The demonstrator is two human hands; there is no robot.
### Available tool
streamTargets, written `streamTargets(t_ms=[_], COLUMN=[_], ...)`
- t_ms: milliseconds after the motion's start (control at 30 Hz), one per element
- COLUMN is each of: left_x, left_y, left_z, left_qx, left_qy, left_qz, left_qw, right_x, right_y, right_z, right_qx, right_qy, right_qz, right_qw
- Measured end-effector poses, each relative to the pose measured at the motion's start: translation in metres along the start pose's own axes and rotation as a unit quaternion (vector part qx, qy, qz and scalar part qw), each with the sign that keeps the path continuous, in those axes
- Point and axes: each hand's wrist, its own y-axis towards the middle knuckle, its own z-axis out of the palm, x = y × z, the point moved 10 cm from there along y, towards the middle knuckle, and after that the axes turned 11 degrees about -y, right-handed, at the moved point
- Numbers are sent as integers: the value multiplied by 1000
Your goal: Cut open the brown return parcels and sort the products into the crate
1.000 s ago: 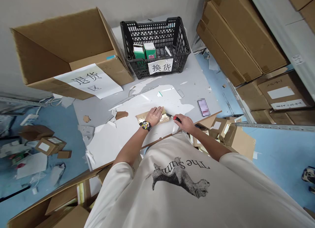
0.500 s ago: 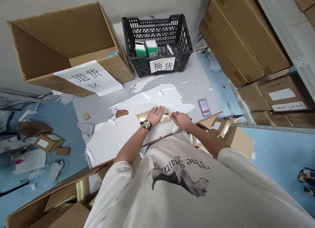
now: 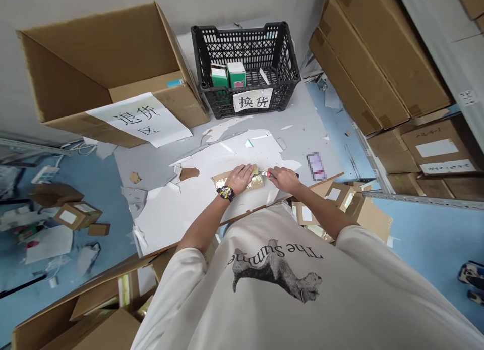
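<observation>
A small tan package with shiny tape [image 3: 254, 182] lies on the white sheet near the table's front edge. My left hand [image 3: 239, 179], with a watch at the wrist, lies flat on top of it, fingers stretched to the right. Closed round the handle of a red and black cutter [image 3: 270, 174], my right hand [image 3: 286, 179] is just right of the package. The cutter's blade points left and reaches the package near my left fingertips; whether it has entered the tape is too small to tell.
A large open carton [image 3: 151, 103] and a black crate [image 3: 247, 67] holding green-white boxes stand at the back. A blurred purple object [image 3: 316, 167] lies on the right. Cartons [image 3: 378, 62] fill the right shelf; more boxes [image 3: 77, 215] lie on the left floor.
My right hand and the cutter have moved a little to the right, away from my left hand. The whole view has shifted slightly.
</observation>
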Motion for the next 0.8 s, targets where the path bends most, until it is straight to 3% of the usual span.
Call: streamTargets(t_ms=[167, 300, 367, 467, 533, 600, 700, 800], left_x=[-5, -3, -4, -13, -24, -36, -49, -48], left_y=[-3, -1, -5, -22, -41, -60, -82, -101], left_z=[-3, -12, -17, -28, -35, -35, -24, -22], left_qx=[-7, -15, -26, -72, -117, -152, -170, -220], left_qy=[-18, -16, -17, -55, -108, -182, -318, -390], left_qz=[10, 0, -10, -27, -43, -65, -98, -131], left_qw=[1000, 1000, 999, 996, 986, 969, 928, 884], right_x=[-16, -38, -51, -52, -31, 2, 59, 106], right_y=[2, -3, -12, -23, -23, -18, -5, 8], right_z=[-7, -7, -3, 6, 10, 9, 5, 4], right_qx=[-28, -60, -91, -126, -135, -132, -127, -119], right_qy=[18, 121, 221, 392, 484, 537, 565, 569], right_qz=[21, 71, 123, 174, 167, 143, 106, 80], right_qw=[999, 988, 963, 894, 848, 821, 809, 810])
